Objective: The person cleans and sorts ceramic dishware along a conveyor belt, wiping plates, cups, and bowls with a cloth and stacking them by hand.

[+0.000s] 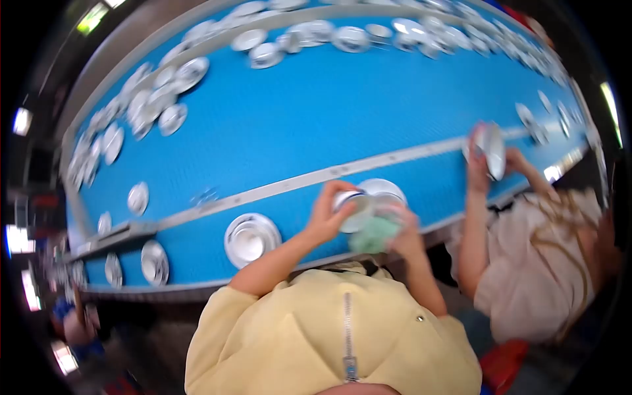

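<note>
My left hand [326, 212] is closed around the side of a small white bowl [351, 209] with a blue band at its rim. A pale green cloth [376, 234], smeared by motion, is held in my right hand [407, 232] against the bowl. Just behind them a white dish [384, 189] rests on the blue surface, partly covered by the bowl and cloth. To the left of my left arm stands a stack of a plate [232, 230] with a small bowl [249, 245] in it.
A pale rail [289, 187] divides the blue surface [316, 125]. Many white dishes [351, 39] line its far side and left end. At right, a co-worker's hands [479, 168] hold a white dish [495, 153]. More plates [155, 262] stand at the near left.
</note>
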{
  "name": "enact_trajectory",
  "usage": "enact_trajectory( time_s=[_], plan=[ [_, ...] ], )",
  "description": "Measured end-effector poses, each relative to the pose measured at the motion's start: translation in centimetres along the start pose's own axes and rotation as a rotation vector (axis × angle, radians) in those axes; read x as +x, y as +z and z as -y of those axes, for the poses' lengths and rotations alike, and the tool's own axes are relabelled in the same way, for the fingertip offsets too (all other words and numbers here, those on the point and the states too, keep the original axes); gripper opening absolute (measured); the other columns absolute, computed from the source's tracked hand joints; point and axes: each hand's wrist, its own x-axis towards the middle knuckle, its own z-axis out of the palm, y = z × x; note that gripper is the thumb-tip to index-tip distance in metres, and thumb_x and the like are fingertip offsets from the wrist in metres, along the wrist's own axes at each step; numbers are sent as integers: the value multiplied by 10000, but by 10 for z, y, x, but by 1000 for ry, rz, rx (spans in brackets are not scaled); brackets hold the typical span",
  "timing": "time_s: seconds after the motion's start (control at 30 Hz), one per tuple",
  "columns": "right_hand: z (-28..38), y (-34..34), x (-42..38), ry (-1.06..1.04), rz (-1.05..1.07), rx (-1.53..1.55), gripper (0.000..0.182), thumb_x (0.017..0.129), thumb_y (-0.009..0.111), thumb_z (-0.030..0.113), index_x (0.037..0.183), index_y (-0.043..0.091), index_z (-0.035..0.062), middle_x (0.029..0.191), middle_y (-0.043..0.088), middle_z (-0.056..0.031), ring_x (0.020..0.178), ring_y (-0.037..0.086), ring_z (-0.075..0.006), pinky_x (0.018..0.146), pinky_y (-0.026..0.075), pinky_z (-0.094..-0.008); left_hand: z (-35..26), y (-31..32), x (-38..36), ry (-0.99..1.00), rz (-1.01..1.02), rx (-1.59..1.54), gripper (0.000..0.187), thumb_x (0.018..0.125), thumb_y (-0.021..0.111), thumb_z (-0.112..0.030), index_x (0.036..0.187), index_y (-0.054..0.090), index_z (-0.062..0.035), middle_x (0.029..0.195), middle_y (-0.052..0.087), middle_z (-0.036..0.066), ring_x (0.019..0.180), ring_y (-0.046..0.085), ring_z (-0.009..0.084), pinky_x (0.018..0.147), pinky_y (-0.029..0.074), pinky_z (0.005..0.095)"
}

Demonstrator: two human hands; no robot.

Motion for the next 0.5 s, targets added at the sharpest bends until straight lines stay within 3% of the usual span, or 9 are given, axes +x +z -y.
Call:
enact_trajectory(
  time_s=[0.1, 0.2, 0.27, 0.3, 0.33, 0.4, 0.43, 0.47, 0.5],
  plan=[
    [17, -61, 3, 78, -129, -156, 573, 510, 709, 36, 1066, 570, 13, 990, 615, -100, 924, 590, -223, 823, 465, -329, 35, 32, 18, -165, 59, 111, 280, 874, 520, -236, 1058, 493, -27, 1038, 532, 145, 948, 528, 242, 835, 421, 333],
    [5, -74, -4, 219, -145, 107, 511, 647, 688, 95, 1120, 536, -28, 1061, 592, -135, 958, 580, -231, 837, 463, -337, 33, 52, 12, -275, 250, 205, 317, 854, 554, -237, 1095, 498, -39, 1102, 523, 168, 1030, 509, 286, 874, 407, 370],
    [18, -67, 5, 265, -92, 408, 618, 771, 573, 341, 1217, 458, -71, 1135, 557, -166, 971, 576, -216, 857, 454, -316, 29, 34, 3, 7, 143, 445, 372, 823, 595, -194, 1155, 483, -69, 1191, 491, 144, 1107, 464, 300, 919, 386, 388],
    [14, -70, 3, 267, -90, 406, 618, 771, 573, 341, 1217, 458, -71, 1135, 557, -166, 971, 576, -216, 857, 454, -316, 12, 6, 1, 29, -29, 573, 472, 776, 653, -203, 1196, 473, -87, 1246, 458, 151, 1157, 426, 316, 955, 357, 406],
    [7, -77, -2, 369, -46, 734, 643, 800, 511, 394, 1227, 444, -81, 1158, 545, -174, 980, 575, -220, 860, 455, -317, 0, -33, -4, -89, -242, 717, 536, 748, 679, -228, 1216, 462, -82, 1252, 447, 160, 1166, 413, 327, 978, 333, 413],
    [35, -90, 11, 424, -28, 630, 675, 834, 455, 440, 1244, 415, -94, 1204, 517, -198, 996, 574, -249, 863, 463, -327, 49, -151, -26, -291, -350, 1342, 642, 694, 706, -202, 1264, 424, -110, 1275, 401, 214, 1191, 353, 393, 975, 314, 487],
    [17, -102, 7, 220, 10, 382, 665, 843, 442, 445, 1272, 387, -60, 1196, 520, -195, 1010, 570, -264, 861, 471, -347, 25, -190, -40, -469, -397, 1503, 721, 669, 712, -185, 1305, 374, -143, 1267, 391, 248, 1184, 331, 449, 965, 284, 561],
    [8, -96, 0, 287, -43, 640, 554, 859, 451, 362, 1241, 421, -39, 1140, 550, -169, 990, 576, -252, 851, 479, -362, -2, -201, -44, -708, -523, 1622, 665, 662, 685, -158, 1273, 423, -176, 1235, 414, 260, 1159, 344, 486, 874, 353, 607],
    [1, -95, -6, 362, -82, 911, 446, 876, 460, 278, 1209, 454, -18, 1085, 580, -143, 970, 583, -240, 842, 487, -376, 22, -242, -63, -784, -389, 1572, 674, 670, 669, -119, 1285, 406, -205, 1290, 365, 244, 1165, 352, 486, 882, 383, 565]
  ],
)
